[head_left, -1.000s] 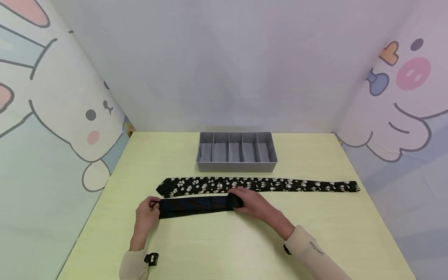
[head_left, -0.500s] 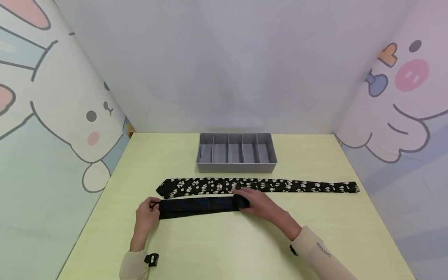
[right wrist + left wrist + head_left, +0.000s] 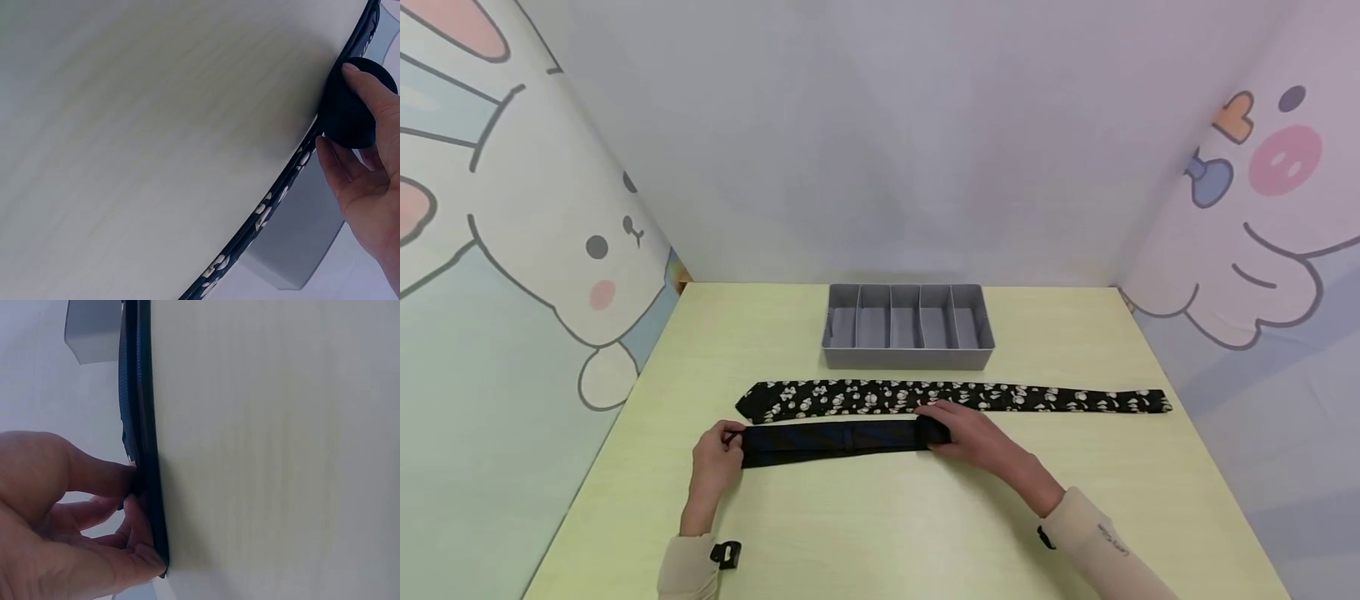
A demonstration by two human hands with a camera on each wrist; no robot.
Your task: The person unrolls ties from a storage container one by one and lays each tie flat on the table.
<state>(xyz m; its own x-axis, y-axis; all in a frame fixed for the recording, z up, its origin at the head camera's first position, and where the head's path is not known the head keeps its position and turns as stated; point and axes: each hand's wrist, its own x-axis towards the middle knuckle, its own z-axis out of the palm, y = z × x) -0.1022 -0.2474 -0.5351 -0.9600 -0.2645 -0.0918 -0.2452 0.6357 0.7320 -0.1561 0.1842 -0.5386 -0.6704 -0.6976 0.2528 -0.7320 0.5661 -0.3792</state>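
Observation:
A dark navy necktie (image 3: pixel 831 440) lies lengthwise on the table, its left part flat and its right end wound into a roll. My left hand (image 3: pixel 715 460) pinches the flat end between thumb and fingers; the left wrist view shows the dark edge (image 3: pixel 145 425) held close to the tabletop. At the other end my right hand (image 3: pixel 976 435) grips the roll (image 3: pixel 350 115), thumb on one side and fingers on the other. Just behind lies a second necktie (image 3: pixel 842 398), black with a pale cartoon-like print, stretched out flat and partly hidden by my right hand.
Behind the ties stands a grey box (image 3: pixel 908 359) with several side-by-side compartments. The pale yellow table (image 3: pixel 880 533) ends at a plain back wall, with cartoon-printed sheets on the left and right.
My right hand has moved to the right along with the roll, and a longer stretch of the navy necktie now lies flat. The left hand has stayed in place.

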